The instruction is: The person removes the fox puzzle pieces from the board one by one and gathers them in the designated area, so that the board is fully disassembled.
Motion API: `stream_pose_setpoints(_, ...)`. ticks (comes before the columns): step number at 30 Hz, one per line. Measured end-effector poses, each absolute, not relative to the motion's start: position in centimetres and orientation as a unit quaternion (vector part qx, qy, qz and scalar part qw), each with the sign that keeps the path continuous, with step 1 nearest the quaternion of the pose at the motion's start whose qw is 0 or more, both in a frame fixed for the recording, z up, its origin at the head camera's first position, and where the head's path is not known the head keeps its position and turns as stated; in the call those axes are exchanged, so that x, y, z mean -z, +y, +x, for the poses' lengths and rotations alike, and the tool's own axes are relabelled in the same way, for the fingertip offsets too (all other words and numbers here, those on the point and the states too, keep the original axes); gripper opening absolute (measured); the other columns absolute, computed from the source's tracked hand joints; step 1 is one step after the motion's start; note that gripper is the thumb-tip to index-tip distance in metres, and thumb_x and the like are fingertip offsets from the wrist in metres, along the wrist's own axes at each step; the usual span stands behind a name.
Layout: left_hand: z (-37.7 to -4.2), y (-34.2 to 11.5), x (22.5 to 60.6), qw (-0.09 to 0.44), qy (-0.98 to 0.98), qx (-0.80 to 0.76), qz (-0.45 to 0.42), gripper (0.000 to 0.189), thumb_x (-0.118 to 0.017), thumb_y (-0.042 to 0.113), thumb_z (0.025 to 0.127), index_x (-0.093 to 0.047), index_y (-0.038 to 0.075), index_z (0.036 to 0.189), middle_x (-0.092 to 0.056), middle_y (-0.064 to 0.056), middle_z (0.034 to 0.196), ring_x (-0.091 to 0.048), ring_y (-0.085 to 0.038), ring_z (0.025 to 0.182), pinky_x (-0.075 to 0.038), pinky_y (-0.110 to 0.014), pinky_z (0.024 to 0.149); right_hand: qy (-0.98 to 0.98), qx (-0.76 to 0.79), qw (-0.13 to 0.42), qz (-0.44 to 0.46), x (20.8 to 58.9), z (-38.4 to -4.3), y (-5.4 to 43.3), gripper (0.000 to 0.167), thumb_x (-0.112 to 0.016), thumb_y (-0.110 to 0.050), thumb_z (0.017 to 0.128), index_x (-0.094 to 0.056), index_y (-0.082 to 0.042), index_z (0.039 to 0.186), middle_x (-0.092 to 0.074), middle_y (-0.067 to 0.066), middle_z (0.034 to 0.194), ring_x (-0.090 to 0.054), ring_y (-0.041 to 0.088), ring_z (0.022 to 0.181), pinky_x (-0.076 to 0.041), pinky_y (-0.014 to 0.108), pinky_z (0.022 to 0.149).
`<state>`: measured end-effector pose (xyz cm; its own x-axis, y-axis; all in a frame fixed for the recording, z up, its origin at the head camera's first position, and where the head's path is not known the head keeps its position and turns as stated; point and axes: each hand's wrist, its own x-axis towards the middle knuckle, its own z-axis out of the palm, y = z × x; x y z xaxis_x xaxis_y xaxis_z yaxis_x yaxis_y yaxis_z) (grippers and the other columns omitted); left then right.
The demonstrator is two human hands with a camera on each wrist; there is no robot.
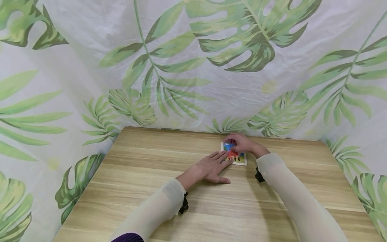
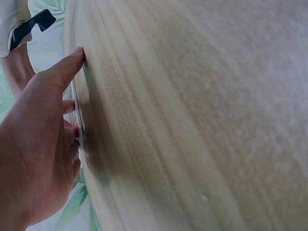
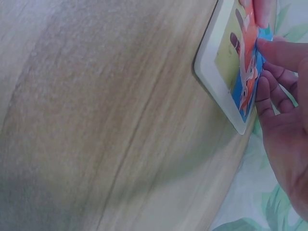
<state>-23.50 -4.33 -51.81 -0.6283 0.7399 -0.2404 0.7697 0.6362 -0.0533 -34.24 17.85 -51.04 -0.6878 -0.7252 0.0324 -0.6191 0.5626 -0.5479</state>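
A small white-bordered picture puzzle board with an orange-red animal on it lies near the table's far edge. Its white border and the orange animal picture show closely in the right wrist view. My left hand lies flat, its straight fingertips resting on the board's left and lower part and its thumb spread over the table. Over the upper part of the board, my right hand has curled fingers and pinches a blue puzzle piece. Its fingers partly hide that piece.
The wood-grain table reaches back to a white leaf-print cloth hanging behind it. A black wrist strap mount sits on the left sleeve, and another black mount on the right.
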Motion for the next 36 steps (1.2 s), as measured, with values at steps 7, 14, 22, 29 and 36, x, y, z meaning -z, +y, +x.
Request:
stream_pose_setpoints(7,-23.6,-4.3,52.1,0.100,0.898,0.070,0.422,0.093,-0.035,0.081,0.100,-0.017,0.024,0.172,-0.003,-0.009,0.179,-0.002,-0.023,0.165,-0.012,-0.036,0.133,0.865,0.303,0.094,-0.389,51.6,-34.5,18.3,0.035,-0.073,0.006,0.091,-0.070,0.001,0.126,-0.069,0.014,0.108,-0.065,0.027,0.095,-0.056,0.046,0.085)
stream_pose_setpoints(14,-23.4,-4.1,52.1,0.097,0.897,0.084,0.423,0.094,-0.033,0.080,0.101,-0.012,0.022,0.173,-0.003,-0.010,0.179,-0.002,-0.023,0.165,-0.012,-0.036,0.133,0.848,0.368,0.115,-0.364,52.0,-34.5,18.7,0.029,-0.070,0.009,0.096,-0.068,0.005,0.124,-0.071,0.016,0.109,-0.068,0.030,0.100,-0.057,0.045,0.090)
stream_pose_setpoints(22,-23.4,-4.2,52.2,0.094,0.896,0.089,0.424,0.094,-0.030,0.081,0.101,-0.007,0.024,0.173,0.000,-0.009,0.179,-0.001,-0.023,0.165,-0.013,-0.036,0.132,0.845,0.396,0.118,-0.339,52.1,-34.4,18.6,0.018,-0.068,0.008,0.099,-0.068,0.006,0.117,-0.070,0.015,0.103,-0.065,0.026,0.094,-0.053,0.034,0.083)
stream_pose_setpoints(29,-23.4,-4.3,52.2,0.101,0.897,0.071,0.423,0.094,-0.031,0.080,0.101,-0.008,0.024,0.173,0.000,-0.009,0.179,0.000,-0.024,0.165,-0.013,-0.037,0.133,0.847,0.402,0.114,-0.329,52.2,-34.3,18.6,0.016,-0.067,0.008,0.099,-0.068,0.005,0.115,-0.070,0.015,0.102,-0.064,0.024,0.093,-0.053,0.031,0.081)
stream_pose_setpoints(36,-23.4,-4.2,52.2,0.108,0.899,0.062,0.421,0.092,-0.033,0.079,0.102,-0.010,0.025,0.173,-0.001,-0.009,0.179,0.001,-0.023,0.165,-0.013,-0.038,0.133,0.849,0.408,0.115,-0.316,52.2,-34.5,18.6,0.014,-0.068,0.006,0.099,-0.070,0.002,0.113,-0.070,0.015,0.102,-0.064,0.023,0.092,-0.052,0.029,0.080)
